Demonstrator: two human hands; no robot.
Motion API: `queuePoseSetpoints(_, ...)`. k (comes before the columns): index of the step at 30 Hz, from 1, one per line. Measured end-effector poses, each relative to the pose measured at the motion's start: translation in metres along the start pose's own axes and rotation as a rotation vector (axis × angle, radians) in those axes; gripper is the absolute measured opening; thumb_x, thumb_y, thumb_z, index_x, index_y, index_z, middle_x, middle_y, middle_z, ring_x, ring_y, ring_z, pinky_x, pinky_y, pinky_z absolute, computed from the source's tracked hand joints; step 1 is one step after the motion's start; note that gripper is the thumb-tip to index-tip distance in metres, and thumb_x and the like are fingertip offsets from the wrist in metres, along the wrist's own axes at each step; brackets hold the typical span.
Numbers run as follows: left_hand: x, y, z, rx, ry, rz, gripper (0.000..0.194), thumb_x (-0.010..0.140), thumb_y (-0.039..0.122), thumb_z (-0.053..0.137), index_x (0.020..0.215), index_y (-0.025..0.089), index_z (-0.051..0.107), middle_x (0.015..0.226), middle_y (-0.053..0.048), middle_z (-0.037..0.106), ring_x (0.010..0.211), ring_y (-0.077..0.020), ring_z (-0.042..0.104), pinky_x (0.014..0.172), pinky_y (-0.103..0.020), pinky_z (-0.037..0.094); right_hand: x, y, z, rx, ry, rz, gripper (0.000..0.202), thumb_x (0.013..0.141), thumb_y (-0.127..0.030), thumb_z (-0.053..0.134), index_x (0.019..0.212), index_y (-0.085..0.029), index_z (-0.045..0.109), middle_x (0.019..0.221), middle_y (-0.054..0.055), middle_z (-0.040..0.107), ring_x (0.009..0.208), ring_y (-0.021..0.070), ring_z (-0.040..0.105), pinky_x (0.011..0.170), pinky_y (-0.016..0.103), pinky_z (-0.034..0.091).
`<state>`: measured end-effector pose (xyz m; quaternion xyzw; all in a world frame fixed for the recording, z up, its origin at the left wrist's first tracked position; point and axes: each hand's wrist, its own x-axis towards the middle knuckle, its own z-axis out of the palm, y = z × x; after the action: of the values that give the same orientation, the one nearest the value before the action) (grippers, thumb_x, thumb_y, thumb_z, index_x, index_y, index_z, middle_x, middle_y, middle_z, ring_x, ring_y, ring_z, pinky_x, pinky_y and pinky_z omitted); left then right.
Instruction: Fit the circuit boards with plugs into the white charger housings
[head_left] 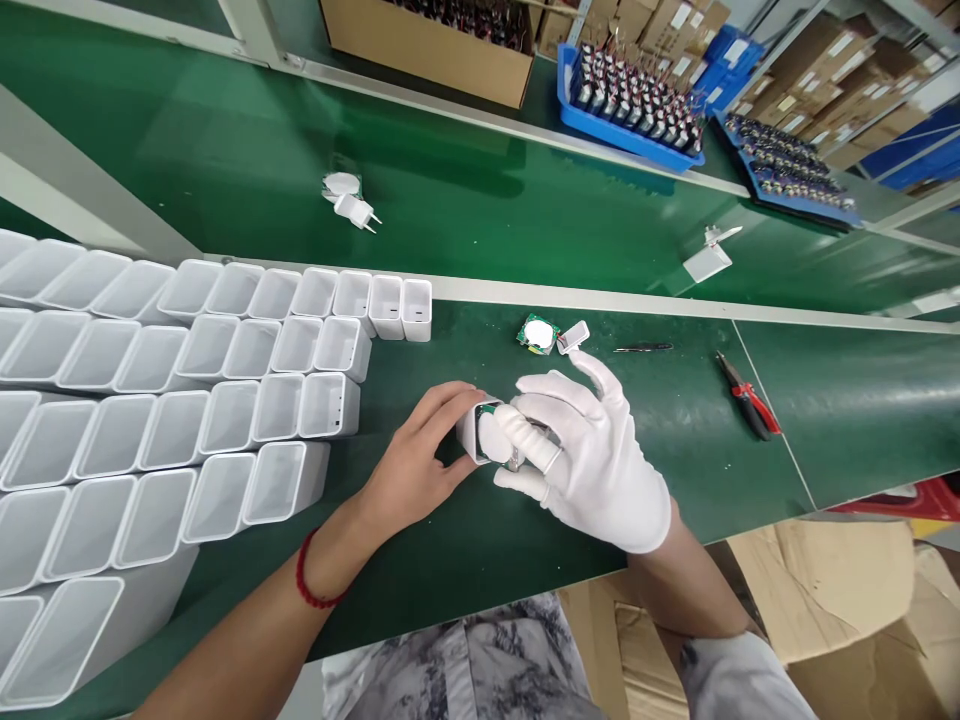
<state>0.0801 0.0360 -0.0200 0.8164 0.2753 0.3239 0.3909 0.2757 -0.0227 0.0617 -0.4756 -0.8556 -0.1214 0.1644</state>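
My bare left hand (420, 455) is closed around a white plastic housing (466, 432), its mouth turned to the right. A circuit board with a round white pad (493, 437) sits partly in that mouth. My right hand (581, 445), in a white glove, presses its wrapped forefinger against the board, thumb below it and the other fingers stretched out. Part of the board is hidden by those fingers. Just beyond the right hand lie another green circuit board (538, 334) with a white pad and a small white case (574, 337).
Rows of open white housings (217, 345) fill the left of the green bench. A thin black tool (643, 347) and red-black pliers (748, 396) lie to the right. A white plug (356, 211) lies behind the ledge. On the shelf stands a blue tray (634, 135) of parts.
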Motion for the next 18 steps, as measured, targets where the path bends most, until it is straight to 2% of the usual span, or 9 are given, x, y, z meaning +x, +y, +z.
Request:
queuePoseSetpoints(9,-0.0008,0.0008,-0.0011,0.039,-0.003,0.006,0.055,0.084,0.012,0.065,0.132,0.029,0.045,0.130,-0.009,0.053,0.117,-0.0258,0.060,0.091,-0.039,0.060,0.0020,-0.0023,-0.0011,-0.009,-0.018,-0.002,0.033,0.083,-0.036,0.071,0.105,-0.013,0.065,0.095,0.008,0.070,0.106,0.0258,0.060,0.108,0.055,0.033)
queuePoseSetpoints(18,-0.0017,0.0006,-0.0022,0.046,-0.017,-0.010,0.053,0.084,0.012,0.062,0.131,0.030,0.047,0.131,-0.008,0.053,0.116,-0.0264,0.060,0.090,-0.040,0.060,0.0037,-0.0074,-0.0043,-0.012,-0.047,0.025,0.029,0.085,-0.035,0.069,0.107,-0.015,0.066,0.096,0.007,0.071,0.106,0.0246,0.060,0.109,0.053,0.031)
